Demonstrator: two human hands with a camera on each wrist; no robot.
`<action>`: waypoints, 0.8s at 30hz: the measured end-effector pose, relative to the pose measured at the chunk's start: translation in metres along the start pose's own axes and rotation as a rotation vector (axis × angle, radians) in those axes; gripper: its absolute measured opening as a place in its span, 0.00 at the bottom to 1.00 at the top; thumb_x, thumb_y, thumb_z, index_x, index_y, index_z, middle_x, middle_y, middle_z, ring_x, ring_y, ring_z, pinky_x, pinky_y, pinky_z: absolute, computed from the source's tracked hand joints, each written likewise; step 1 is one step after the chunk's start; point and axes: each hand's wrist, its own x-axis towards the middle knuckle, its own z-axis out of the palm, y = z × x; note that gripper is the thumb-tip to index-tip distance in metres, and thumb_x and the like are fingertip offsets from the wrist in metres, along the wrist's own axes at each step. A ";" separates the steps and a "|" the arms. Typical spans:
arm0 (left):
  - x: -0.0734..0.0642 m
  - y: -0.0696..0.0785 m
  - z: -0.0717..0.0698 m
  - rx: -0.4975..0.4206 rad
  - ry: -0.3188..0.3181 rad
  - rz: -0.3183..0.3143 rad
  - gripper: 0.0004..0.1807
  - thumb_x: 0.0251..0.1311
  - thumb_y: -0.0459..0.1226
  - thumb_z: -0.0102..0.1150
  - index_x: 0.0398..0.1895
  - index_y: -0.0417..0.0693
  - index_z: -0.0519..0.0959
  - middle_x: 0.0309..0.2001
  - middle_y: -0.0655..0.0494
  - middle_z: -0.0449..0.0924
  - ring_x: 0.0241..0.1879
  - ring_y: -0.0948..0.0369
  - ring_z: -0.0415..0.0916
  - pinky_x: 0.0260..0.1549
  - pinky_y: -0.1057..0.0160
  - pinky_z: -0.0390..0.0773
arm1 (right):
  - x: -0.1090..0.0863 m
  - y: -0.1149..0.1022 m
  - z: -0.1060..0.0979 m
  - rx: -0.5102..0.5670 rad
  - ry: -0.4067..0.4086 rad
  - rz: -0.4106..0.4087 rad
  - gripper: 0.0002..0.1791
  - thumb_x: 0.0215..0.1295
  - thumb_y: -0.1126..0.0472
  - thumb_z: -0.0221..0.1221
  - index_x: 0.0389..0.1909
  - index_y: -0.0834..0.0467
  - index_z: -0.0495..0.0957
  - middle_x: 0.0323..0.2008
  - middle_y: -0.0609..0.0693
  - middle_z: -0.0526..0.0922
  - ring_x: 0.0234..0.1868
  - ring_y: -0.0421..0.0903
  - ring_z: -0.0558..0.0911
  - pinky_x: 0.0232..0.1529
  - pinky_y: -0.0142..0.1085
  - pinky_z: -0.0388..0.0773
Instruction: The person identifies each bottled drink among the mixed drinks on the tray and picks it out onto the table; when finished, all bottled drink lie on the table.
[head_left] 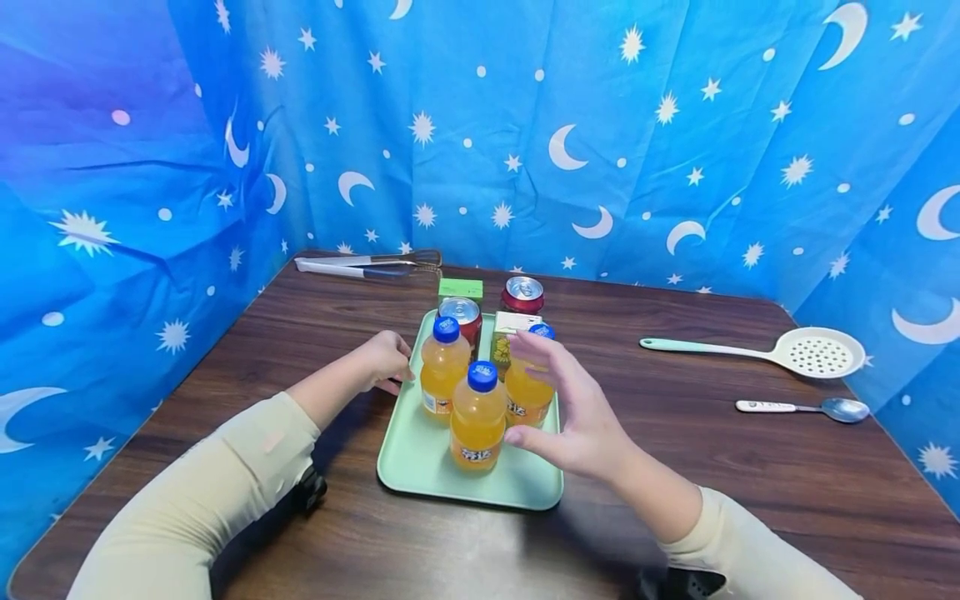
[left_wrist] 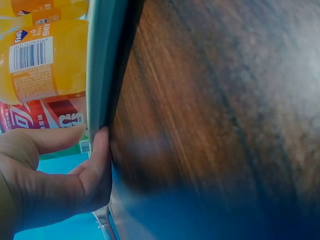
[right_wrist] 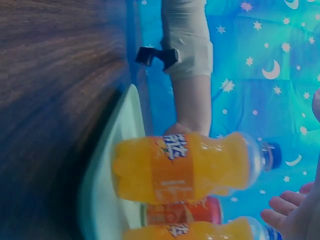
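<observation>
A pale green tray (head_left: 517, 492) carries three bottles of orange soda with blue caps: a front bottle (head_left: 478, 421), a left bottle (head_left: 444, 367) and a right bottle (head_left: 528, 392) partly covered by my right fingers. At the tray's left edge, my left hand (head_left: 386, 360) grips the rim. In the left wrist view, its thumb (left_wrist: 62, 139) lies on the inner side and its fingers (left_wrist: 101, 160) on the outer side. My right hand (head_left: 581, 408) hovers beside the front and right bottles, thumb and fingers spread. Behind the bottles stand a red can (head_left: 471, 321) and a small carton (head_left: 517, 322).
Farther back are another red can (head_left: 522, 296) and a green box (head_left: 461, 289). Tongs (head_left: 367, 265) lie at the table's back left. To the right lie a slotted skimmer (head_left: 813, 353) and a spoon (head_left: 843, 409). Blue star-patterned cloth (head_left: 525, 125) hangs around the table.
</observation>
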 end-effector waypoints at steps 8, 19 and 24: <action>0.002 -0.003 0.002 0.011 0.010 0.018 0.19 0.49 0.18 0.56 0.46 0.29 0.67 0.38 0.43 0.69 0.34 0.54 0.74 0.26 0.61 0.83 | -0.003 0.004 0.015 -0.003 -0.053 0.103 0.47 0.48 0.64 0.71 0.69 0.55 0.55 0.64 0.45 0.65 0.64 0.46 0.65 0.61 0.45 0.67; 0.001 -0.004 0.002 0.018 0.011 0.017 0.17 0.47 0.17 0.54 0.43 0.29 0.67 0.37 0.42 0.68 0.31 0.54 0.74 0.25 0.61 0.83 | -0.005 0.014 0.032 -0.050 -0.020 0.226 0.45 0.48 0.53 0.72 0.65 0.54 0.59 0.58 0.49 0.72 0.58 0.44 0.71 0.56 0.44 0.73; 0.003 -0.004 0.001 0.020 0.017 0.006 0.19 0.47 0.17 0.56 0.44 0.29 0.68 0.38 0.42 0.68 0.29 0.54 0.74 0.26 0.61 0.83 | -0.004 0.016 0.037 -0.031 0.004 0.295 0.40 0.49 0.52 0.71 0.62 0.53 0.62 0.55 0.47 0.75 0.56 0.42 0.73 0.54 0.42 0.75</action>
